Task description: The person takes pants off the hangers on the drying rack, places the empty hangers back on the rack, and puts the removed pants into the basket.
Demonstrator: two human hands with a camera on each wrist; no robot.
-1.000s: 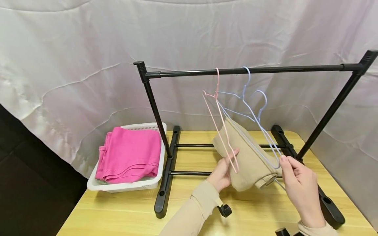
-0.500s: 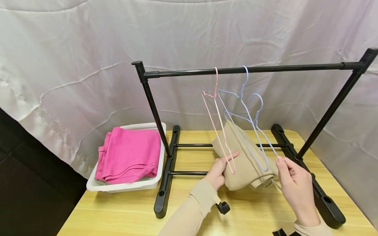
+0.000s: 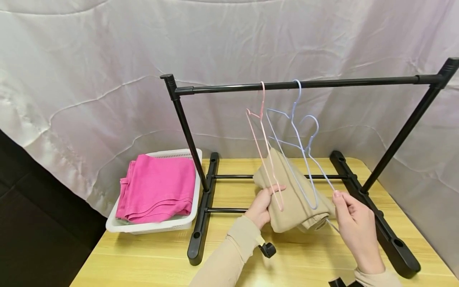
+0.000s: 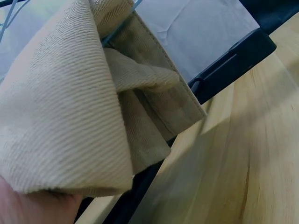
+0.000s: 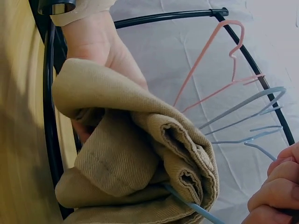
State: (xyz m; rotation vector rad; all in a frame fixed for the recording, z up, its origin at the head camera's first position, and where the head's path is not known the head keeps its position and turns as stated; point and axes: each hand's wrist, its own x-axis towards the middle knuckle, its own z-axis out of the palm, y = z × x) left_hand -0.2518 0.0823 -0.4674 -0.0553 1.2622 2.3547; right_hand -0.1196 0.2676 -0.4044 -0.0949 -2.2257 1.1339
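Observation:
My left hand (image 3: 261,205) supports folded beige trousers (image 3: 287,217) from the left, thumb laid across the cloth, the other fingers mostly hidden beneath. My right hand (image 3: 355,229) pinches a blue wire hanger (image 3: 317,125) at its right corner; its hook is off the rail. In the right wrist view, the hanger's lower bar (image 5: 202,213) runs into the trousers' folds. Between the hands and the rail (image 3: 358,83) hang a pink hanger (image 3: 263,99) and another blue hanger (image 3: 299,93), both overlapping the trousers in the head view.
A white basket (image 3: 154,228) with folded pink cloth (image 3: 157,185) stands left of the black rack. The rack's feet (image 3: 195,243) and lower crossbars (image 3: 229,210) rest on the wooden table (image 3: 143,259). A pale curtain (image 3: 107,79) hangs behind.
Both hands have shifted slightly left, bringing the trousers and the held blue hanger along. The grips look the same; the hanging hangers have swung slightly.

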